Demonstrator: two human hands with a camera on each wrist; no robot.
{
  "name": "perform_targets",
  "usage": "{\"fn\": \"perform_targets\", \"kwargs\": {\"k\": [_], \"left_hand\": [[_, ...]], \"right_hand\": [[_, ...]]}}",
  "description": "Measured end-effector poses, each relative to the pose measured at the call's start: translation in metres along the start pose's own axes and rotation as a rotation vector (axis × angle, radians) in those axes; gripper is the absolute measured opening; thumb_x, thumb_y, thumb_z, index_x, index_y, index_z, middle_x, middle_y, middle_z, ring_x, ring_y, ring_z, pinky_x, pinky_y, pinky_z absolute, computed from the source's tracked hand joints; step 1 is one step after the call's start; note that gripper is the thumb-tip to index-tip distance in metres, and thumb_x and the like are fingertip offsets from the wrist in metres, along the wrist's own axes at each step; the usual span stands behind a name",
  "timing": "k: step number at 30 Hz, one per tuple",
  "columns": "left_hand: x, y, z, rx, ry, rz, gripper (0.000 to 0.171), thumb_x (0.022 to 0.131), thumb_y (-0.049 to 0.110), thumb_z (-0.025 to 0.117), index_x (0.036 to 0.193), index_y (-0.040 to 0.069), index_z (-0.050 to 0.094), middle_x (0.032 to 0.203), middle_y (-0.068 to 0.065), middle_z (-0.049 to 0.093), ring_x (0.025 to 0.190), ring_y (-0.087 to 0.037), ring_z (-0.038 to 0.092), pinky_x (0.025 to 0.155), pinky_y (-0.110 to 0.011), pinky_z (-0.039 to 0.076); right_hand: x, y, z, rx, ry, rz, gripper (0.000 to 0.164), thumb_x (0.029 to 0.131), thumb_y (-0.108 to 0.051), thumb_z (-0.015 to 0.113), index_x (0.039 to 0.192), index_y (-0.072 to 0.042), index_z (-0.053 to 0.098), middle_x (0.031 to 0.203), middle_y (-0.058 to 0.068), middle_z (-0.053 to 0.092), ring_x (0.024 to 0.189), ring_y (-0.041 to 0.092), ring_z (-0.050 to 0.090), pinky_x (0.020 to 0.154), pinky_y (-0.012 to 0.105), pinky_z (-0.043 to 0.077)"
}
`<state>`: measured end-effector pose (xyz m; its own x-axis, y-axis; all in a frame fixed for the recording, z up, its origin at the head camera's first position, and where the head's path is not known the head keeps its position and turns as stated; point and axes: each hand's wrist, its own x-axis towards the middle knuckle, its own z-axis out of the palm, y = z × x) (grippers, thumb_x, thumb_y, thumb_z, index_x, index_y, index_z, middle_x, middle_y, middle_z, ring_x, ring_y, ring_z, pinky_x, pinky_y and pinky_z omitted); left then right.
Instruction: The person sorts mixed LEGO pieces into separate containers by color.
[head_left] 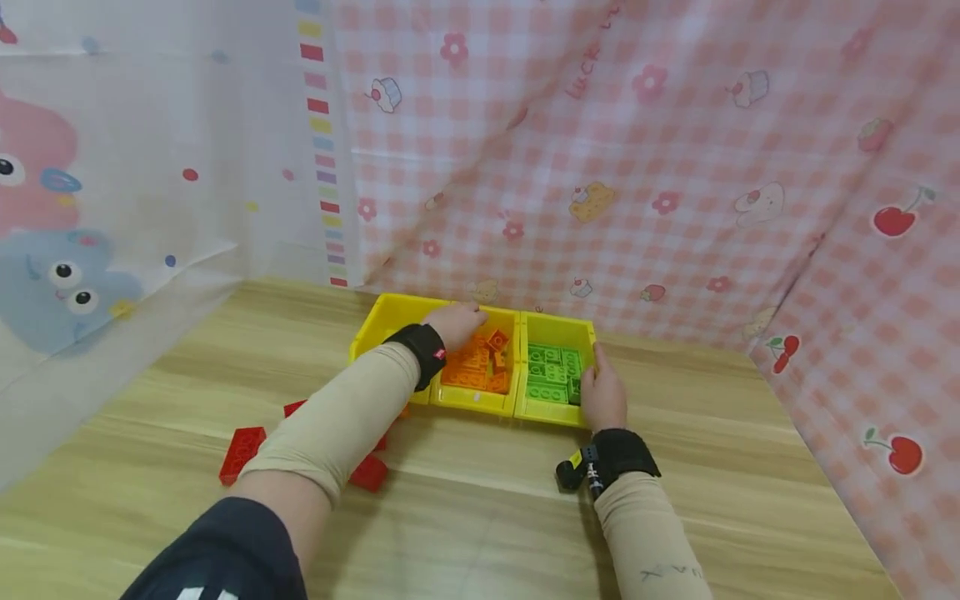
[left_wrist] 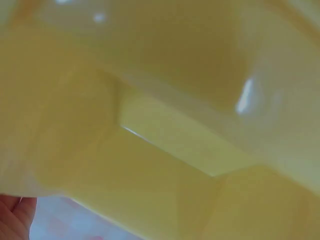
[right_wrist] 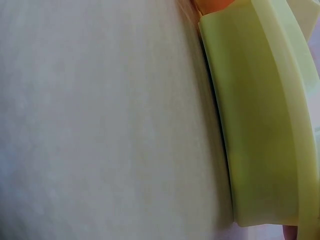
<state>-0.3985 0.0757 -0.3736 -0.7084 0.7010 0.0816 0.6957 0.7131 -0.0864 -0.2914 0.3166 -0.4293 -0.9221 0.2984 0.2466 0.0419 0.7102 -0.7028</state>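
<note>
Three yellow bins stand side by side in the head view. Orange bricks (head_left: 468, 367) lie in the middle bin (head_left: 480, 403) and green bricks (head_left: 551, 372) in the right bin (head_left: 551, 412). The left bin (head_left: 393, 308) is partly hidden by my left forearm; its bare inner wall (left_wrist: 170, 135) fills the left wrist view. My left hand (head_left: 453, 325) reaches over the bins and grips the middle bin's back rim, fingertips (left_wrist: 17, 217) showing past the edge. With my right hand (head_left: 604, 396) I hold the right bin's outer side, thumb along its rim.
Red bricks (head_left: 242, 456) lie loose on the wooden table (head_left: 465, 517), several partly hidden under my left forearm. A pink checked cloth (head_left: 480, 200) hangs close behind the bins, and printed cloth (head_left: 862, 350) borders the right side.
</note>
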Motion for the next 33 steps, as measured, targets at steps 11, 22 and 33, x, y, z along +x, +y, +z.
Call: {"fn": "perform_targets", "kwargs": {"k": [11,22,33], "left_hand": [[-0.052,-0.024,-0.012,0.034,0.161,0.063,0.019,0.089,0.004,0.059,0.106,0.006,0.066,0.100,-0.008,0.063,0.090,-0.024,0.061,0.080,-0.036,0.048],[-0.201,-0.026,-0.019,-0.113,0.241,0.235,0.020,0.081,0.004,0.067,0.101,0.004,0.067,0.098,-0.006,0.061,0.088,-0.021,0.058,0.082,-0.034,0.047],[-0.301,-0.062,0.021,-0.010,0.271,0.073,0.012,0.074,0.010,0.075,0.077,0.010,0.064,0.078,0.001,0.050,0.067,-0.015,0.051,0.063,-0.033,0.046]], "right_hand": [[0.003,-0.017,0.011,0.006,-0.027,-0.025,0.050,0.098,-0.012,0.035,0.147,-0.005,0.027,0.138,0.022,0.041,0.122,0.035,0.044,0.099,0.048,0.033],[-0.002,-0.011,0.002,-0.008,-0.020,0.019,0.050,0.098,-0.012,0.032,0.147,-0.005,0.025,0.140,0.023,0.038,0.105,0.035,0.048,0.095,0.048,0.035],[-0.005,-0.007,0.003,0.006,-0.052,0.042,0.051,0.099,-0.012,0.030,0.149,-0.007,0.020,0.145,0.021,0.030,0.128,0.036,0.035,0.103,0.050,0.027]]}}
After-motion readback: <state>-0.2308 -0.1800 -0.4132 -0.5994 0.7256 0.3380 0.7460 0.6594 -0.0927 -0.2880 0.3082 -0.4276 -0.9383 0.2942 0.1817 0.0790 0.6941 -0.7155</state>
